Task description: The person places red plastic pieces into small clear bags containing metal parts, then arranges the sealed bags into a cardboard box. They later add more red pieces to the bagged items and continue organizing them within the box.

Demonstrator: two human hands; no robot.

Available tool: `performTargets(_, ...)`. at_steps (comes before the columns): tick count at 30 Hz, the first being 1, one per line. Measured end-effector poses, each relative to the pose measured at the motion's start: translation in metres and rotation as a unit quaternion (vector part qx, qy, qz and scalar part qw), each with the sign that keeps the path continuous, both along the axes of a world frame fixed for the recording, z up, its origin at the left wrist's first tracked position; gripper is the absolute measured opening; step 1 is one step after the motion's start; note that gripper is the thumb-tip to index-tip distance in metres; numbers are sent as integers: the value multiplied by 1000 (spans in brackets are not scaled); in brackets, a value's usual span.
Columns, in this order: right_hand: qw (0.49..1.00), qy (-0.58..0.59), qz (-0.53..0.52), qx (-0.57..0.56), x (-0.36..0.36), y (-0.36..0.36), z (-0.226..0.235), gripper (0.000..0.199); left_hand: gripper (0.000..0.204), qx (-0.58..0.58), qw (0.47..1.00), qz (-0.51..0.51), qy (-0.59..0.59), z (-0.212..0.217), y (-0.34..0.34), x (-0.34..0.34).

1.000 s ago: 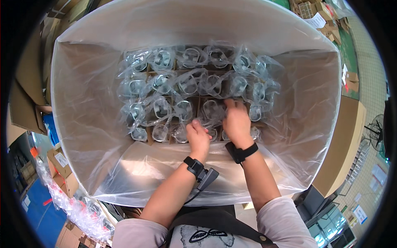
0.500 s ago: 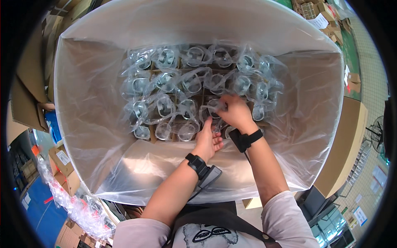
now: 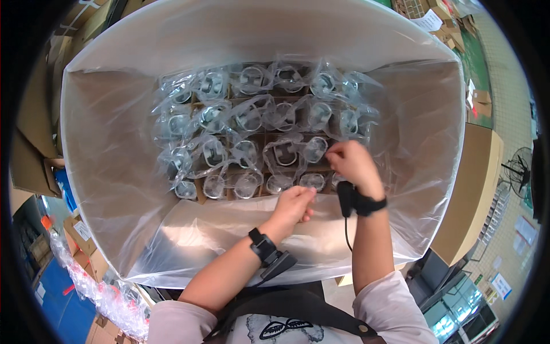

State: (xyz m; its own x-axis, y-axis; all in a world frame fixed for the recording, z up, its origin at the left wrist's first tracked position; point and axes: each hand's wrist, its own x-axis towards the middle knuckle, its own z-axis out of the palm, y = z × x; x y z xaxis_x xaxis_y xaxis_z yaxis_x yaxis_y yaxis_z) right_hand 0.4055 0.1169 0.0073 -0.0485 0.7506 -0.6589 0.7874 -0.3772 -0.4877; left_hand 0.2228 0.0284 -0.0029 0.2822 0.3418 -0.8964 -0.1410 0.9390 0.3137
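1. A clear plastic liner [image 3: 109, 189] drapes the big carton's walls, keeping the bagged metal parts [image 3: 252, 120] in their cardboard cells clean.
2. The left hand [image 3: 293, 203], fingers curled, touches a front-row bag [image 3: 312, 182].
3. The right hand [image 3: 354, 163] pinches another bag's top [image 3: 321, 146], steadying it upright.

Bagged parts [image 3: 260, 135] in rows inside lined box [image 3: 103, 172], hands in front.

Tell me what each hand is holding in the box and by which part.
Right hand pinches the plastic wrap of a bagged part at its right edge. Left hand touches another bagged piece in the front row; a grip cannot be told.
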Motion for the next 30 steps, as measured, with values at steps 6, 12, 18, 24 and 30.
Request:
performTargets(6,970,-237,43,20,-15,-13,-100,23,52,400,796,-355,282,-41,13,57)
performTargets(12,991,12,-110,80,3,-34,-69,12,53,359,788,-393,310,-59,20,49)
performTargets(18,979,-5,-150,137,24,-38,-48,10,29,353,898,-90,247,-41,23,73)
performTargets(24,987,-43,-142,65,26,-30,8,25,17,366,901,-31,232,-59,9,70)
performTargets(30,954,-63,20,292,12,-21,-7,28,17,190,968,123,112,-40,-3,67)
